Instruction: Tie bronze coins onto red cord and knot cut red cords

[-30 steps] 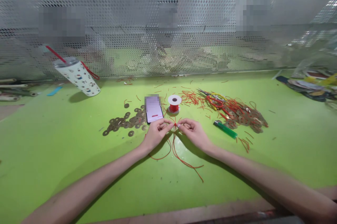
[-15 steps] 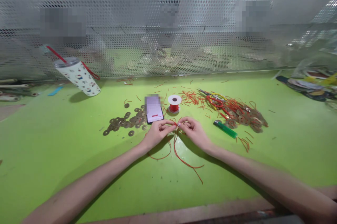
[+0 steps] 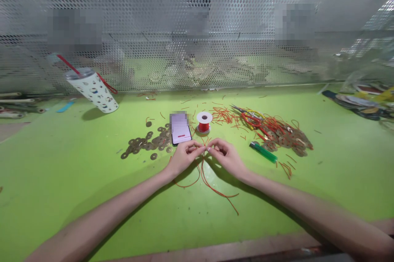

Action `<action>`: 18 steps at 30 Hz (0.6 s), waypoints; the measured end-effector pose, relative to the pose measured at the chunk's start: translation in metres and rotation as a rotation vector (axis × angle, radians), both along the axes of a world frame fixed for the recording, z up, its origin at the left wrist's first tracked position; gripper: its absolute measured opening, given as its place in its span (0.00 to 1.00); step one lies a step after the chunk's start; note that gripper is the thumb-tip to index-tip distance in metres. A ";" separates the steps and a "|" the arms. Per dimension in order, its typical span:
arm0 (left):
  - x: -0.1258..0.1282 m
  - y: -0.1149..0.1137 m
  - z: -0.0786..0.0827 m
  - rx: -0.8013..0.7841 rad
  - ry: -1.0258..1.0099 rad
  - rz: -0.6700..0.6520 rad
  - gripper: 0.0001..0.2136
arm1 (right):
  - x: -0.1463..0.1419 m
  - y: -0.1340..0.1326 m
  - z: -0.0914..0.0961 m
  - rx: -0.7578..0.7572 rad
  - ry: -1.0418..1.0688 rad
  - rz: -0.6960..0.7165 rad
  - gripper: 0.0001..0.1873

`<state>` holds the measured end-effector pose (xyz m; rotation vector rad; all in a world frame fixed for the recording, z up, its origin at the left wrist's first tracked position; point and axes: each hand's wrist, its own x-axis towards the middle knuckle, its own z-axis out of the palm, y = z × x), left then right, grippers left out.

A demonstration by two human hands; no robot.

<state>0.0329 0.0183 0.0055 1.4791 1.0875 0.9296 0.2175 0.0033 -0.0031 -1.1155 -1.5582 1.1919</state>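
Red cord (image 3: 202, 168) between the 2 hands (image 3: 183, 158) (image 3: 227, 157), ends (image 3: 237, 212) below.

- Red cord (image 3: 211, 187), thin and slack, its upper part pinched between the fingers (image 3: 197, 154).
- Two strands trail toward the near side, ends spread apart.
- One curve bows leftward.

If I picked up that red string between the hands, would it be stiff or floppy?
The red string is probably floppy, since its loose ends bend in curves. It looks thin, so it's likely very light too.
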 end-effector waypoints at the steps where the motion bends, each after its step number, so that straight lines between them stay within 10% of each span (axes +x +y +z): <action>1: 0.000 0.000 0.000 -0.002 0.004 -0.004 0.13 | 0.000 0.000 0.000 -0.006 0.014 0.021 0.14; 13: -0.001 -0.001 -0.003 -0.026 -0.022 -0.014 0.12 | 0.005 0.001 0.002 -0.094 0.178 -0.019 0.13; 18: 0.000 0.001 -0.002 -0.076 -0.127 0.058 0.13 | 0.000 -0.015 0.013 0.127 0.013 -0.015 0.06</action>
